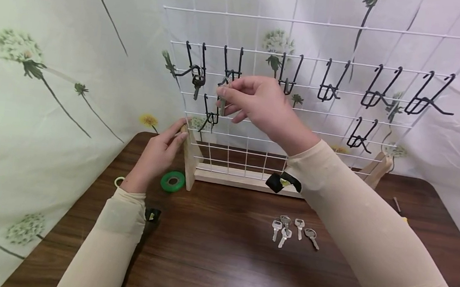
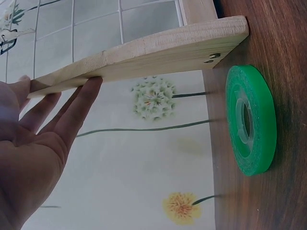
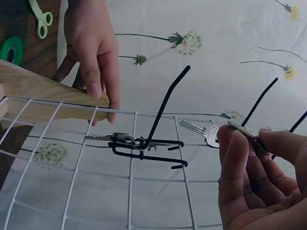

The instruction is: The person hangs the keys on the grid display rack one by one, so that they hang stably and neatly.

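Our right hand [image 1: 259, 104] pinches a key [image 3: 240, 129] in its fingers [image 3: 235, 158] beside a black hook [image 1: 231, 71] on the wire grid [image 1: 329, 41]. Our left hand [image 1: 159, 152], fingers straight, presses the grid's wooden upright [image 2: 144, 50]. Green tape [image 1: 172, 181] and loose keys [image 1: 294, 230] lie on the dark desk [image 1: 209, 263]; floral cloth [image 1: 31, 71] hangs behind.

The pale green plastic-handled scissors [image 1: 119, 181] near the brown wooden table's left edge are mostly hidden behind the left hand [image 1: 157, 154].

Staged tabletop set: floral curtain [image 1: 52, 73] backdrop, wooden table [image 1: 217, 264].
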